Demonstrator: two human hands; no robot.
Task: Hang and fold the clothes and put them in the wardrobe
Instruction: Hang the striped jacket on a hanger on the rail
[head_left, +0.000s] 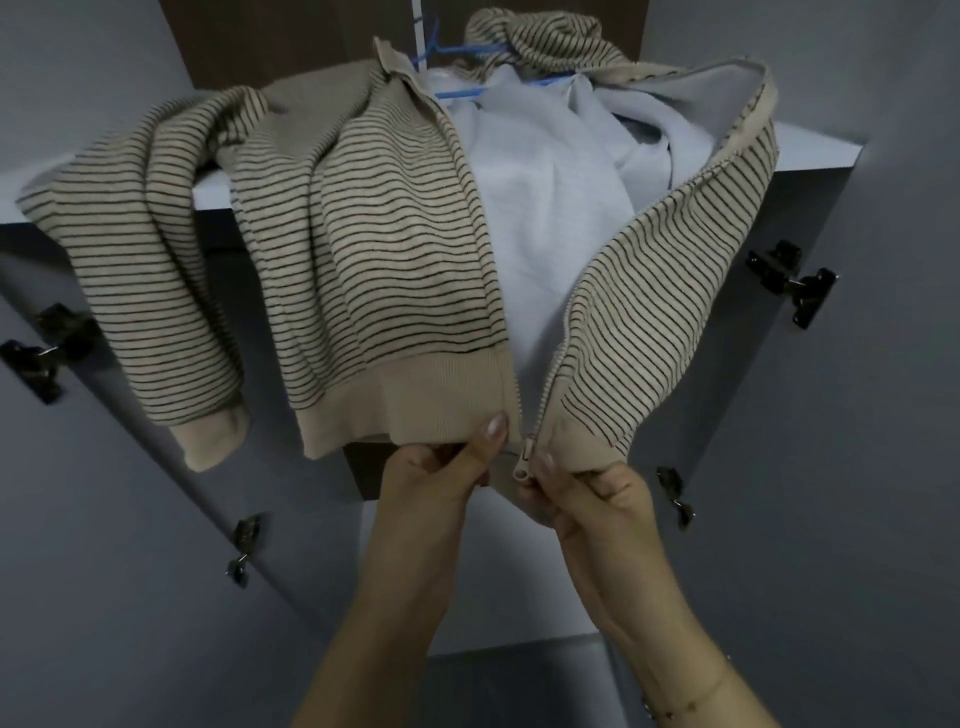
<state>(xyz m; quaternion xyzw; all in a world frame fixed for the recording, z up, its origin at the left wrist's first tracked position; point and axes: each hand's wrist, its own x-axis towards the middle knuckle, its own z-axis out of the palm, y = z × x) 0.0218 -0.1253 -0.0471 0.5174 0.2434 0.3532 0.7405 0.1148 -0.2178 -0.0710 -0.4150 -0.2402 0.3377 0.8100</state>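
Note:
A beige hoodie with thin black stripes (395, 249) lies open on a white wardrobe shelf (810, 150), its pale lining (545, 208) showing and its lower half hanging over the shelf's front edge. A blue hanger (470, 52) sits inside it near the hood. My left hand (441, 467) pinches the ribbed hem of the left front panel beside the zip. My right hand (587, 488) grips the bottom corner of the right front panel, fingers at the zip slider (523, 460). The two zip ends meet between my hands.
Grey wardrobe doors stand open on both sides, with metal hinges on the left (47, 353) and on the right (795, 280). A dark brown back panel (270, 36) shows above the shelf. One striped sleeve (156, 322) hangs down at the left.

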